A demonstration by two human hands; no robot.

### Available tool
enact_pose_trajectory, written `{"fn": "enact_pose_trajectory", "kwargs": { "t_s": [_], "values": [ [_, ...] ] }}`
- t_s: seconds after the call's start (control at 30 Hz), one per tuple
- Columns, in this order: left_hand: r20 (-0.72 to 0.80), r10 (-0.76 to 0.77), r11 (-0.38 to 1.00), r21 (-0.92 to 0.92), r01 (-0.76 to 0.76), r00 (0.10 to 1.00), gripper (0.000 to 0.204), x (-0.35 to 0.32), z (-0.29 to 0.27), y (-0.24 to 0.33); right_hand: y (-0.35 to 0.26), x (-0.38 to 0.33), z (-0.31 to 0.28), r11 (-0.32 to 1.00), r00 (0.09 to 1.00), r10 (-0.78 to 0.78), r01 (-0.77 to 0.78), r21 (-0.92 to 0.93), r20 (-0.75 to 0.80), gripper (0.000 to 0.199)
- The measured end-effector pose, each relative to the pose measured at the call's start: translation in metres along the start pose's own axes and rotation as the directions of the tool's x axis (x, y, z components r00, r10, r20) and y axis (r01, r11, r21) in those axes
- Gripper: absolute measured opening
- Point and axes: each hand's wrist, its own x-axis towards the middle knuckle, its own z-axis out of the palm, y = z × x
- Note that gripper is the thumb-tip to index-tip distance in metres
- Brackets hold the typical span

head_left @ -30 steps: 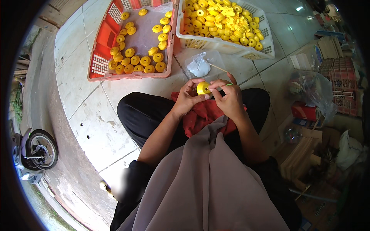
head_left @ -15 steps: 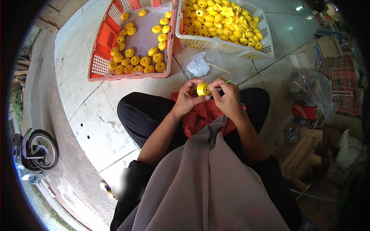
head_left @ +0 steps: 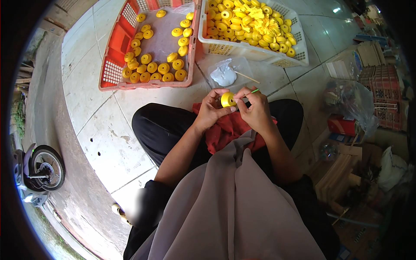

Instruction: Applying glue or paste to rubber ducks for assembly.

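My left hand (head_left: pixel 209 112) pinches a yellow round piece with a central hole (head_left: pixel 227 99), holding it over my lap with the hole turned toward the right. In the fingertips of my right hand (head_left: pixel 256 110) is a thin stick with a green end (head_left: pixel 255 91). Its other end points at the hole, though my fingers partly hide whether it touches. Just beyond my hands, a clear plastic sheet (head_left: pixel 242 66) carries a white paste-like blob (head_left: pixel 223 74), with a wooden stick (head_left: pixel 249 77) lying beside it.
Several similar yellow pieces stand in a red crate (head_left: pixel 104 82) at the far left. A white crate (head_left: pixel 299 50) beside it is heaped with more. Red cloth (head_left: pixel 216 136) covers my lap. Boxes and a plastic bag (head_left: pixel 355 102) crowd the right side; a motorbike wheel (head_left: pixel 47 168) shows at left.
The green end of the stick has shifted very slightly in my right fingers. My left hand keeps its hold on the yellow piece in nearly the same place.
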Motion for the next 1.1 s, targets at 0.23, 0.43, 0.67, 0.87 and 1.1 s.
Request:
{"fn": "enact_pose_trajectory", "kwargs": {
  "t_s": [0.23, 0.43, 0.67, 0.87, 1.1],
  "values": [
    [0.021, -0.046, 0.998, -0.052, 0.047, 0.999, 0.05, 0.0, 0.0, 0.002, 0.001, 0.002, -0.006, 0.999, 0.996, 0.034, -0.035, 0.003, 0.087, 0.01],
    [0.042, -0.063, 0.997, -0.051, 0.065, 0.997, 0.056, 0.002, 0.0, 0.004, 0.003, 0.0, -0.005, 0.999, 0.998, 0.026, -0.027, 0.024, 0.049, 0.008],
    [0.099, -0.197, 0.949, -0.231, 0.215, 0.975, 0.054, -0.001, -0.004, 0.01, 0.008, -0.001, -0.024, 0.927, 0.968, 0.186, -0.116, 0.357, -0.169, 0.004],
    [0.134, -0.372, 0.805, -0.447, 0.391, 0.918, 0.06, 0.001, -0.011, 0.011, 0.009, -0.012, -0.018, 0.844, 0.922, 0.31, -0.154, 0.513, -0.232, 0.003],
    [0.185, -0.357, 0.707, -0.587, 0.394, 0.916, 0.053, 0.003, -0.011, 0.014, -0.002, -0.007, 0.01, 0.893, 0.965, 0.218, -0.138, 0.427, -0.144, 0.008]
  ]
}}
